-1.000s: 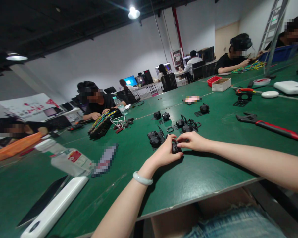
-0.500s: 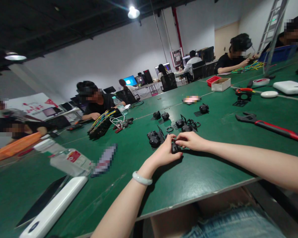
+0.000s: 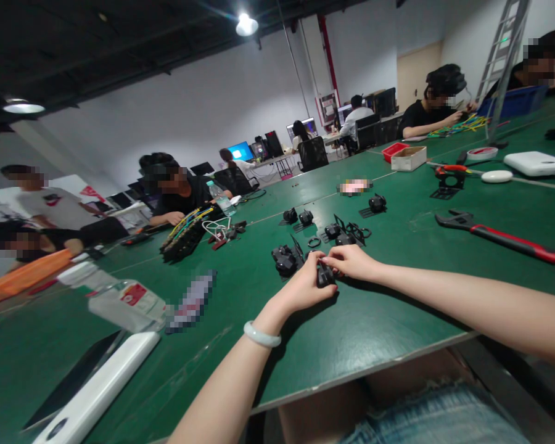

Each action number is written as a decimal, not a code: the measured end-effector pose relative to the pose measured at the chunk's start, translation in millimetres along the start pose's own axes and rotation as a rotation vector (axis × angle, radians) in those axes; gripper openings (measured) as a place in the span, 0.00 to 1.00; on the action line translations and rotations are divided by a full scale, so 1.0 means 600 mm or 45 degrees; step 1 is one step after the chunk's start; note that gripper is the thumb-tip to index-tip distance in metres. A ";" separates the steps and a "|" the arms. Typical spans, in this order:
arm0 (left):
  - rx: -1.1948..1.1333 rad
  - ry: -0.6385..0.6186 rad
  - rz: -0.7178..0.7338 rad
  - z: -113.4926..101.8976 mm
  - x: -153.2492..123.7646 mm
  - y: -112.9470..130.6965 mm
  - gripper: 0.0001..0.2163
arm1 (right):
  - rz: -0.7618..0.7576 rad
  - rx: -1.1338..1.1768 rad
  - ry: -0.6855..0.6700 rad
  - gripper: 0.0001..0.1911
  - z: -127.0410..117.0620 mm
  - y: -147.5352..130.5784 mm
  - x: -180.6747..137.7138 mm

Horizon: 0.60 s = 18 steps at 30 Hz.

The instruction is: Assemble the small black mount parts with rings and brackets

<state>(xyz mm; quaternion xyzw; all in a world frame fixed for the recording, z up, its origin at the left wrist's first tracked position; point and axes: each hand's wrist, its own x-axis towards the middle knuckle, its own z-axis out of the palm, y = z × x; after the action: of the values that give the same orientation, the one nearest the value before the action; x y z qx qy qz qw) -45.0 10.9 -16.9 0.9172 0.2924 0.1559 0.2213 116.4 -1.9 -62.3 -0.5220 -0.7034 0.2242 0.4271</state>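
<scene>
My left hand, with a pale bangle on its wrist, is curled round a small black part on the green table. From the other side my right hand has its fingertips pinched at the top of the same part; the exact contact is hidden. Just left of my left hand sits a black unit with an upright bracket plate. Beyond my fingers lie a black ring and more black units, partly overlapping.
On the right lies an adjustable wrench with a red and black handle. A clear bottle and a long white device are at left. Several people sit across and along the table. An open box stands farther back.
The view has shifted slightly. My hands stay on the black part, with little visible movement of the fingers. At far left a person in a light shirt shows more fully upright.
</scene>
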 end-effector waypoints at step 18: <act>-0.004 -0.017 0.017 -0.002 -0.001 0.006 0.26 | -0.044 0.514 -0.489 0.28 -0.027 0.024 0.000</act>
<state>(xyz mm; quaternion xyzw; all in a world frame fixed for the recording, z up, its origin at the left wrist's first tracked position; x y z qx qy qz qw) -44.3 8.3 -14.1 0.9198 0.2847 0.1516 0.2236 137.9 1.0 -64.8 -0.3623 -0.7215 0.4472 0.3850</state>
